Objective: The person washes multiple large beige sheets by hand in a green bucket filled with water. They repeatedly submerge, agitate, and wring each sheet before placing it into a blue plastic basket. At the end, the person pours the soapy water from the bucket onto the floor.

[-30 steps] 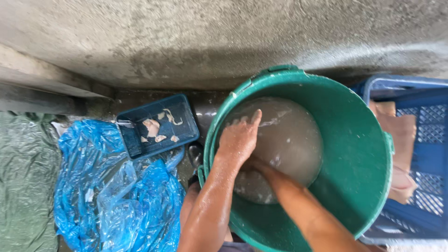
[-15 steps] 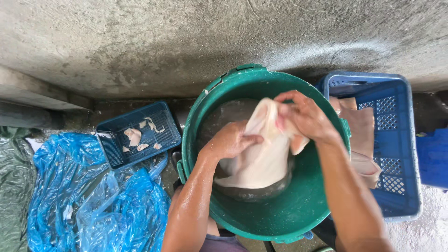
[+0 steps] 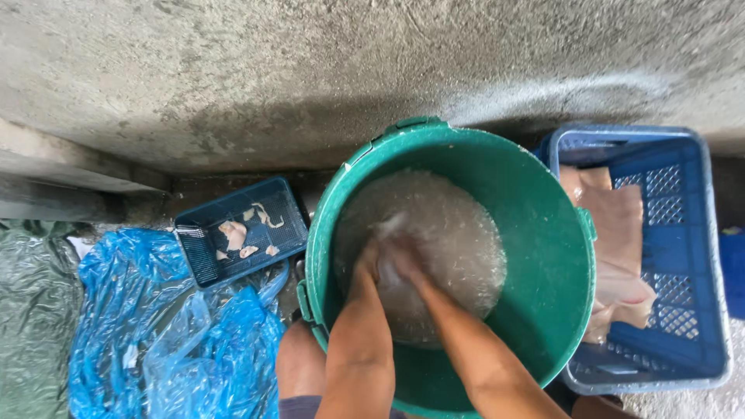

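Bucket: a round green bucket is seen from above, set on the ground against a grey concrete wall; it is partly filled with cloudy, foamy water.
Left hand: the left hand is plunged into the water at the middle of the bucket, pressed against the right hand; whether its fingers are closed on anything cannot be told through the foam.
Right hand: the right hand is sunk beside the left, touching it; its grip cannot be told either.
Pale piece: a whitish shape is seen just above the hands at the water's surface, blurred; it is judged to be a soft pale sheet held under, but this is not certain.
Large crate: a blue plastic crate stands just beside the bucket on the right, with pale pinkish sheets laid in it.
Small basket: a small blue basket lies left of the bucket, with a few pale scraps in it.
Sheeting: crumpled blue plastic sheeting is spread below the basket, next to a green tarp.
Risk, spill: water could be slopped over the rim if the hands are worked hard, since the surface is already churned.
Risk, slip: a wet, soft piece could be dropped onto the dirty ground when lifted across to the crate.
Risk, tear: thin material could be torn by rough wringing.
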